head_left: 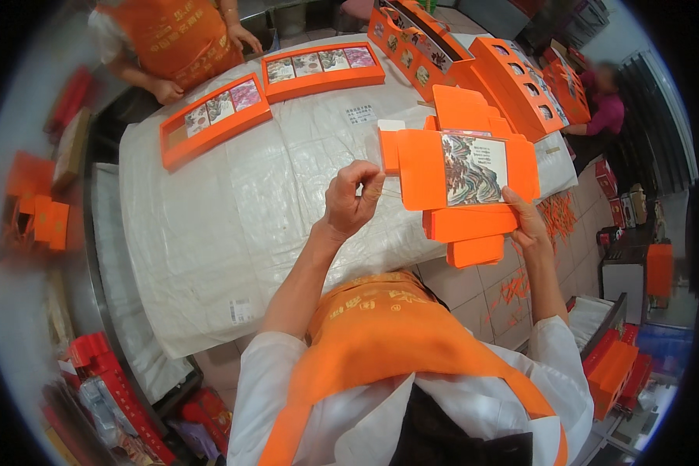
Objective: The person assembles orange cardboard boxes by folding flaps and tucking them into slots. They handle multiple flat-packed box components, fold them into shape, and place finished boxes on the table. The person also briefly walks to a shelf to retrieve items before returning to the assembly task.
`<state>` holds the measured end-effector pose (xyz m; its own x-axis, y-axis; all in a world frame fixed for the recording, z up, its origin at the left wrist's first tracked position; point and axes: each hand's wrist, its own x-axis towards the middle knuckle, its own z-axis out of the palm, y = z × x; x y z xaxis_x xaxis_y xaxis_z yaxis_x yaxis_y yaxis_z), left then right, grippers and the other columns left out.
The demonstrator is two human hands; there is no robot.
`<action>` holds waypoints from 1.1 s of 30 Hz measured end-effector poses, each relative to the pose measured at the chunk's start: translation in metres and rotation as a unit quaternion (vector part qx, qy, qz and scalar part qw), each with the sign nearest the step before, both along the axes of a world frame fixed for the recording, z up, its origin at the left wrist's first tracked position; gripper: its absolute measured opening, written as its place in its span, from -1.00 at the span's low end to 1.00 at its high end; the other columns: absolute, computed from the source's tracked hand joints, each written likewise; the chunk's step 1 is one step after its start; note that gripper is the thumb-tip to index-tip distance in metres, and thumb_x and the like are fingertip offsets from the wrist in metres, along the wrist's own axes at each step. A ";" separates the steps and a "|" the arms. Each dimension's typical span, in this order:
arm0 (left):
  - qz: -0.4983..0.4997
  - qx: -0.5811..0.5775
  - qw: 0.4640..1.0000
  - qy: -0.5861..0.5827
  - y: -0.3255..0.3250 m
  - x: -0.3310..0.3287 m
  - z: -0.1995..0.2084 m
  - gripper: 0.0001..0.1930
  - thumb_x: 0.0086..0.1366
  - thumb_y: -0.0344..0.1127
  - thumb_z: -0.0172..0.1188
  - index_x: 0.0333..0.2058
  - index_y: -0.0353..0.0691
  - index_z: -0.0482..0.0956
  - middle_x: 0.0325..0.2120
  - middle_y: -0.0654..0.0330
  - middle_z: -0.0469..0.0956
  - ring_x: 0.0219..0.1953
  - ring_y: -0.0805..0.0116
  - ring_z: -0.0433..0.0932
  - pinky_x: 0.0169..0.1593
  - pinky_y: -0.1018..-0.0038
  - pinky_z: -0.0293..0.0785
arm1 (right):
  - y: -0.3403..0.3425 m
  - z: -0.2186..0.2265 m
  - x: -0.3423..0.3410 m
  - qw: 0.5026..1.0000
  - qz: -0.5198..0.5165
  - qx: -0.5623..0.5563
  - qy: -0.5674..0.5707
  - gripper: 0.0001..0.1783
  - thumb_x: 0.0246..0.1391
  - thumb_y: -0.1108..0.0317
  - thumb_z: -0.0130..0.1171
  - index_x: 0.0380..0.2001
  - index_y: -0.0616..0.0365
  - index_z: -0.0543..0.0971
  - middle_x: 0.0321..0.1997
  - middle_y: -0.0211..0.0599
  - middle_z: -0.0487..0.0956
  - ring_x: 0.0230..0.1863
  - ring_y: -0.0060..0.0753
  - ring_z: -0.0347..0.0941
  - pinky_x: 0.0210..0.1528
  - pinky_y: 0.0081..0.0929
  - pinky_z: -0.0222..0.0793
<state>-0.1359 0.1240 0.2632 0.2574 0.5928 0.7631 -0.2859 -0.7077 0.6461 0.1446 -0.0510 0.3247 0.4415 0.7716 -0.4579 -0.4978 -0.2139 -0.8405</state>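
Note:
My right hand grips the lower right edge of an unfolded orange carton, its thumb on top. Flaps stick out from the carton on several sides. A panel with a landscape picture shows in its middle. Just left of the carton, my left hand is closed in a pinch. Near its fingertips a thin pale line runs toward the carton's left edge; whether the fingers hold it cannot be made out.
Two orange trays with picture packs stand on the table's white cover. Orange gift boxes crowd the far right. Opposite stands a person in an orange apron; another person is at the right. Orange scraps litter the floor.

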 end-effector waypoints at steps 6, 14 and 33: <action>-0.046 0.013 0.999 -0.018 -0.001 -0.001 0.027 -0.82 0.20 -0.57 0.11 -0.27 -0.29 0.31 -0.57 0.21 0.44 -0.57 0.55 0.40 -0.52 0.61 0.36 | -0.003 -0.004 0.000 1.000 -0.012 -0.005 -0.024 -0.61 0.01 0.33 0.26 -0.09 0.16 0.44 -0.19 -0.41 0.51 -0.20 -0.56 0.47 -0.24 -0.57 0.47; -0.056 0.016 0.998 -0.024 0.004 0.007 0.021 -0.80 0.20 -0.56 0.14 -0.22 -0.30 0.35 -0.53 0.24 0.47 -0.56 0.60 0.43 -0.51 0.68 0.37 | -0.002 0.002 -0.002 0.997 -0.016 -0.017 -0.069 -0.54 -0.03 0.38 0.27 -0.03 0.19 0.42 -0.12 -0.39 0.48 -0.11 -0.50 0.44 -0.15 -0.52 0.44; -0.320 -0.061 0.933 0.153 0.012 -0.005 0.065 -0.82 0.04 -0.60 0.19 -0.33 -0.29 0.58 -0.31 0.14 0.53 -0.21 0.32 0.50 -0.14 0.48 0.42 | -0.043 0.031 -0.002 0.983 0.079 0.026 -0.164 -0.33 -0.16 0.42 0.31 0.08 0.21 0.34 -0.03 -0.35 0.46 -0.05 -0.44 0.41 -0.02 -0.45 0.35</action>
